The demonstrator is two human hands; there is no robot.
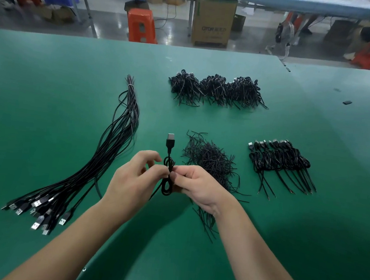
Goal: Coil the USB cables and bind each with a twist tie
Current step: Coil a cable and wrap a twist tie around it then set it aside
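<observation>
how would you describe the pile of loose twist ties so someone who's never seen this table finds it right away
On the green table, look just beyond the right hand. The twist tie pile is a loose tangle of short, thin black strands; unlike the coiled cables to its right, nothing in it has a USB plug.

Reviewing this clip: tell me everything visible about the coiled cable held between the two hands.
The coiled cable is thin, black and rubbery-looking, folded into a narrow upright bundle of loops. Its USB plug, black with a silvery metal tip, sticks up above the coil. The left hand and right hand pinch it at its waist, raised above the green table. A lower loop hangs beneath the fingers. Whether a twist tie is already on it cannot be told.
</observation>
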